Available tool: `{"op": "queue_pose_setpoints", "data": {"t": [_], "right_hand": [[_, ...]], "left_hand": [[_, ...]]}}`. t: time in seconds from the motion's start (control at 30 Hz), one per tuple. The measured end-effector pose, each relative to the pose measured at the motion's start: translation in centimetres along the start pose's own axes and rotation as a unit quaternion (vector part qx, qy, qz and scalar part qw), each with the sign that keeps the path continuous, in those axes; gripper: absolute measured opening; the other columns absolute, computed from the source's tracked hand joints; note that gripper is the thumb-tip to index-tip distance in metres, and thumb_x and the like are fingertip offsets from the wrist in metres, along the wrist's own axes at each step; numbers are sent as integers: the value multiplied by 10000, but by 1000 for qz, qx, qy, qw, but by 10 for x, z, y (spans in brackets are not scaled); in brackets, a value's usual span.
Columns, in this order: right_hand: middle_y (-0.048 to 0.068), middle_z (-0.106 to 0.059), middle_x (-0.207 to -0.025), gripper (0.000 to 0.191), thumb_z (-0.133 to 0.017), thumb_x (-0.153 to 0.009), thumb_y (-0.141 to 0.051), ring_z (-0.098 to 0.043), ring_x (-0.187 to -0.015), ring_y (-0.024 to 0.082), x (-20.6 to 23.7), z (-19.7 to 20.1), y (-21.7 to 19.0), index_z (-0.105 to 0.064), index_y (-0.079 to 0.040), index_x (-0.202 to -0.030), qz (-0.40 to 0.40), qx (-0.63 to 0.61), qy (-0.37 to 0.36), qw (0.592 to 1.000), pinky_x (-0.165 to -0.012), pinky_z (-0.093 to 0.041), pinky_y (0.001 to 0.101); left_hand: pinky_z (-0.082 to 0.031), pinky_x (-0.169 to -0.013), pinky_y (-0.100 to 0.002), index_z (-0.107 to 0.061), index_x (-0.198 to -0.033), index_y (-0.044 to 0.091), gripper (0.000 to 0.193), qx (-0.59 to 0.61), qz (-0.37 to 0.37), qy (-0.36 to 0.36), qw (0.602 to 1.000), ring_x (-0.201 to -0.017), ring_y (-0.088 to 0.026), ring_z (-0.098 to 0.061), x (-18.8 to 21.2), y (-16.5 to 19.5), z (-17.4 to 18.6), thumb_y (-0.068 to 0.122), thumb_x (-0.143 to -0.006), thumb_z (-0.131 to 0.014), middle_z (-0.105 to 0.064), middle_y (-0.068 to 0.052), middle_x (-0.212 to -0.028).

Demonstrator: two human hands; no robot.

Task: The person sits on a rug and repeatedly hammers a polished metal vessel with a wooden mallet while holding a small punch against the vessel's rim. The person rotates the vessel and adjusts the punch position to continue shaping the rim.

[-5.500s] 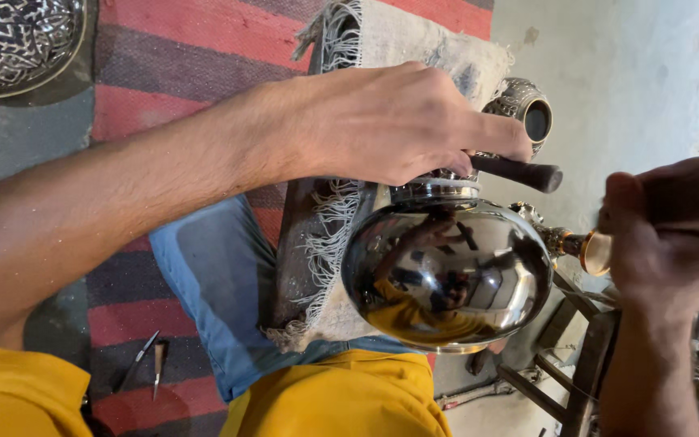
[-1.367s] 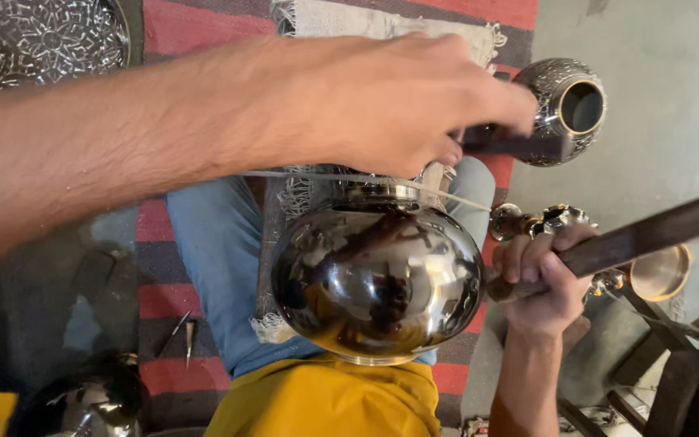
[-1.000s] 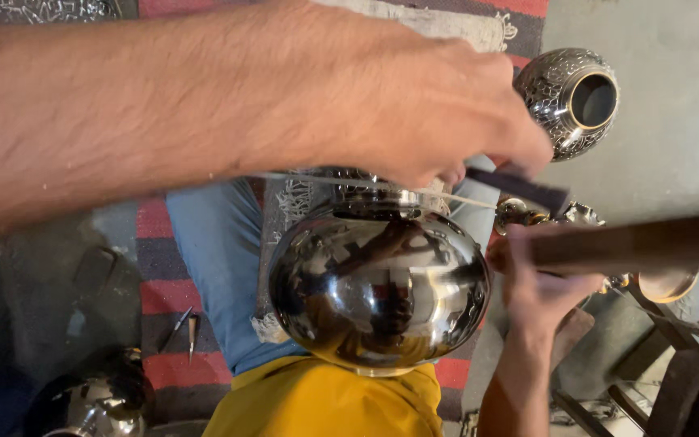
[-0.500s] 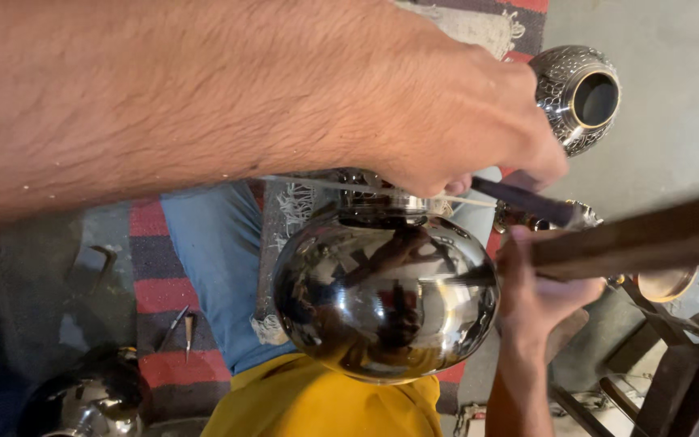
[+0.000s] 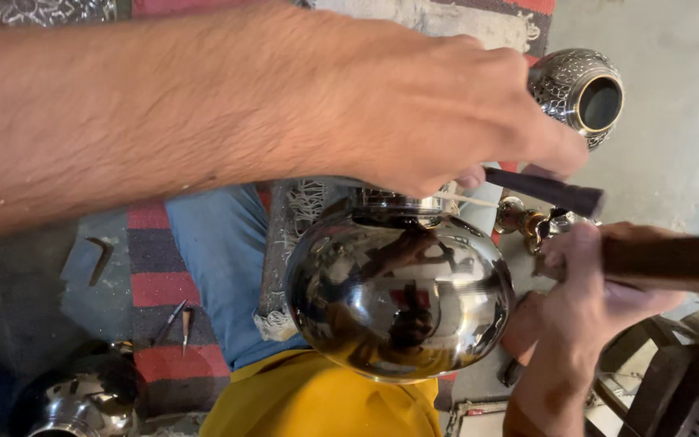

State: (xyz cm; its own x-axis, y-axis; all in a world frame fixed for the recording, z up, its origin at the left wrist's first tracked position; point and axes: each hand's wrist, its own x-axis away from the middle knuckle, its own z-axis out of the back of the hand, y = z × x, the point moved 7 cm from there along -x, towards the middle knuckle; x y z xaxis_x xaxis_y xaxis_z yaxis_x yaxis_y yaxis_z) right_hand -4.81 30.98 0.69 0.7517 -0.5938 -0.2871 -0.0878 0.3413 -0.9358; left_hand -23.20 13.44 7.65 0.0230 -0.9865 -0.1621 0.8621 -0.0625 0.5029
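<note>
Filling the upper part of the view, the left hand (image 5: 446, 105) is stretched across from the left, its fingers closed on a dark-handled tool (image 5: 548, 190) whose thin pale tip is laid against the neck of the polished metal pot (image 5: 400, 295). The grip is pinched near the handle's front end, seemingly so that the tip can be steered finely on the metal. The pot, a round mirror-bright vessel, is kept in the person's lap, between the blue-trousered leg (image 5: 224, 267) and the yellow garment (image 5: 325, 400), with its neck turned away from the body and towards the tool; in that position the neck band is presented to the tip and the body is steadied by the knees. A fringed grey cloth (image 5: 285, 259) is spread under it, probably as padding.

At the right, the right hand (image 5: 588, 299) is clamped round a thick dark wooden shaft (image 5: 673, 259), held level and close beside the tool handle; whether it is a mallet cannot be told, since its head is out of view.

Farther off, an engraved metal vase (image 5: 580, 89) is seen lying on the grey floor, its mouth towards the camera. Another shiny vessel (image 5: 82, 400) is set at the lower left corner. Two small pointed tools (image 5: 178, 317) are left on the striped red rug (image 5: 151, 287), within reach of the seat.
</note>
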Motion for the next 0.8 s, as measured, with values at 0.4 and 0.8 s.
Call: {"op": "queue_pose_setpoints", "data": {"t": [0.4,0.8], "right_hand": [[94,-684,-844,181,-792,-913,20,-671,-651,169,17,-24,-9,-619,28,-964,-88,208,8,974,-585,-564,277],[203,-663,-822,224,-666,-939,136,-654,-532,236,-6,-21,-11,-557,68,-1122,133,202,-137,961,-528,-556,325]], "left_hand": [[-556,-443,-396,-572,-1270,140,412,-10,9,3,1000,-691,-281,-747,6,0,3,144,-902,-757,-711,-117,-742],[-547,-432,-366,-566,-1302,136,425,3,-1,43,999,-674,-270,-747,22,-8,4,168,-919,-746,-707,-127,-732]]}}
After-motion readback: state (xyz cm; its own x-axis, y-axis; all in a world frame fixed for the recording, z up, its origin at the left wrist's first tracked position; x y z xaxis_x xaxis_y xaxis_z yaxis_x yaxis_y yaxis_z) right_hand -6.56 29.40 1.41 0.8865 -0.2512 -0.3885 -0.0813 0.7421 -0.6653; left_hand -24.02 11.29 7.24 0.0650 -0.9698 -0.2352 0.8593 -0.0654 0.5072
